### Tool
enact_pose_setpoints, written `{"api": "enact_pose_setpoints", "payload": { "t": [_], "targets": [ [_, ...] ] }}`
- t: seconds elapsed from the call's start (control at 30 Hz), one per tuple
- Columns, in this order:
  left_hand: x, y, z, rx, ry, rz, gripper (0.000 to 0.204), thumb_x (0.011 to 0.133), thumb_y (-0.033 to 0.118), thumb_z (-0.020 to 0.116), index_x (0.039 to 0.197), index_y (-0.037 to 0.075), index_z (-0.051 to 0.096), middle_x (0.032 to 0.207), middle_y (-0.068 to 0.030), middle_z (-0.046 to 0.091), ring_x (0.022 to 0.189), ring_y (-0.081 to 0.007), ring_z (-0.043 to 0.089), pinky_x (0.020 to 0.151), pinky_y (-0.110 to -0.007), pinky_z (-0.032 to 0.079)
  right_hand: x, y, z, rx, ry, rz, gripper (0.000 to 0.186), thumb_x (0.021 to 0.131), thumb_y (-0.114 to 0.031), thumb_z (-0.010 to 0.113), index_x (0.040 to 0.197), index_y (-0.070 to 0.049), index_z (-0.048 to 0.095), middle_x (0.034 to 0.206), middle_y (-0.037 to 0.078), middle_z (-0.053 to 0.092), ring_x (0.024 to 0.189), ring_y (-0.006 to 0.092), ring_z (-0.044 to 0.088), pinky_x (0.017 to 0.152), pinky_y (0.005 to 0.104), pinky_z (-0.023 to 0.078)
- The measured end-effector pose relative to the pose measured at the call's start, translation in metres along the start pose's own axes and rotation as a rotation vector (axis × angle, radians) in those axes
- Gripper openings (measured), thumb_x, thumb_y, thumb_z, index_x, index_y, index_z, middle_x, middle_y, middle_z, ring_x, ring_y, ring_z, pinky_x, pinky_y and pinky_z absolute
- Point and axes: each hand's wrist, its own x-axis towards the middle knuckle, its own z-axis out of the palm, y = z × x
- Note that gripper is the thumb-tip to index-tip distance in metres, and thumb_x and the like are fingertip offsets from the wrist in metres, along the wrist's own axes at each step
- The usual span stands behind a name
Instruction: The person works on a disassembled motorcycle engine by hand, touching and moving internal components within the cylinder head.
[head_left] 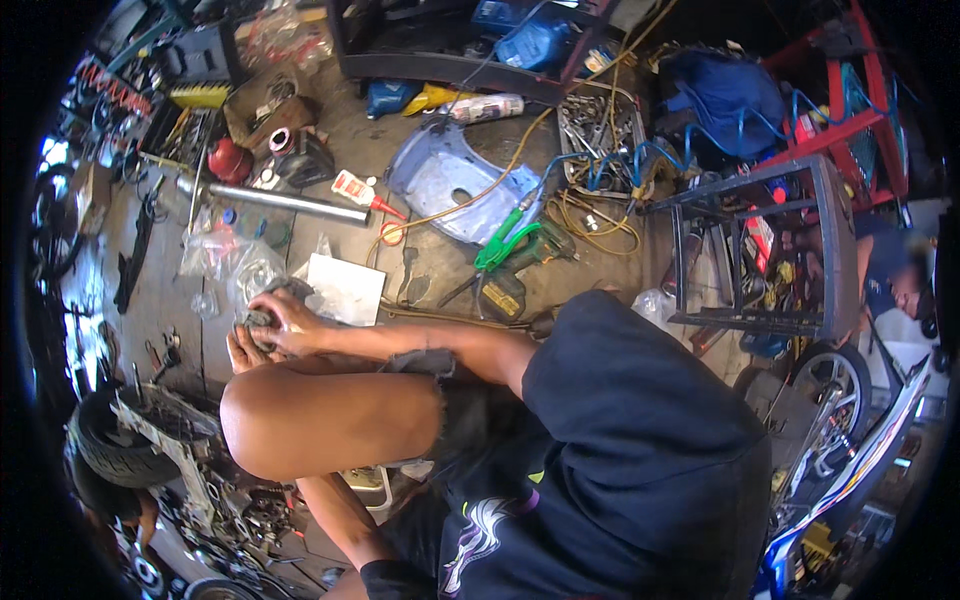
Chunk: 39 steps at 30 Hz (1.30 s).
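Observation:
My right hand point(287, 325) reaches across from the right, over my bare knee, with its fingers curled round a dark grey, rag-like bundle point(262, 320). My left hand point(243, 347) lies just below it, its fingers bent against the same bundle; the left forearm passes behind the knee. Whether a part sits inside the bundle, I cannot tell. A dark grey crumpled piece point(292, 288) shows just beyond the right hand. Beside the hands, a white flat sheet point(345, 288) lies on the floor, along with clear plastic bags point(255, 268).
A metal tube point(285, 201), a red-tipped glue bottle point(362, 192), a blue plastic panel point(445, 180) and a cordless drill point(515, 285) lie beyond. Right are a black metal rack point(765, 250) and a motorcycle wheel point(835, 390). Engine parts point(185, 440) and a tyre point(115, 440) lie left. Another person point(890, 270) is far right.

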Motion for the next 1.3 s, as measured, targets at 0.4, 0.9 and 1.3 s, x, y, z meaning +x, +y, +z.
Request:
{"api": "enact_pose_setpoints", "payload": {
  "t": [0.4, 0.9, 1.3],
  "targets": [
    [0.031, 0.163, -0.024, -0.191, -0.142, 0.218, 0.048, 0.1, 0.018, 0.057, 0.145, 0.004, 0.048, 0.137, -0.0215, 0.055, 0.117, -0.0317, 0.062, 0.092, -0.041, 0.054, 0.0, -0.04, -0.186, -0.063, -0.302, -0.046, 0.018, 0.086, -0.019, 0.073, 0.092, -0.002, 0.068, 0.092, 0.013, 0.072, 0.086, 0.0245, 0.071, 0.077, 0.0359, 0.055],
    [-0.024, 0.113, 0.039, -0.964, -0.439, -0.386, 0.049, 0.101, 0.022, 0.054, 0.145, 0.001, 0.045, 0.138, -0.0197, 0.056, 0.121, -0.0318, 0.057, 0.097, -0.044, 0.051, -0.165, -0.006, -0.688, -1.456, -0.65, 0.953, 0.027, 0.08, -0.028, 0.069, 0.091, -0.004, 0.077, 0.089, 0.019, 0.074, 0.08, 0.0305, 0.07, 0.068, 0.0441, 0.054],
    [-0.061, 0.101, 0.008, -0.377, -0.556, -0.177, 0.048, 0.101, 0.023, 0.054, 0.142, 0.0, 0.047, 0.135, -0.0212, 0.057, 0.12, -0.0344, 0.057, 0.096, -0.045, 0.051, -0.175, 0.045, -0.551, -1.047, 0.134, 0.72, 0.019, 0.086, -0.023, 0.065, 0.096, -0.008, 0.072, 0.091, 0.016, 0.073, 0.084, 0.0341, 0.07, 0.077, 0.0447, 0.055]
  ]
}}
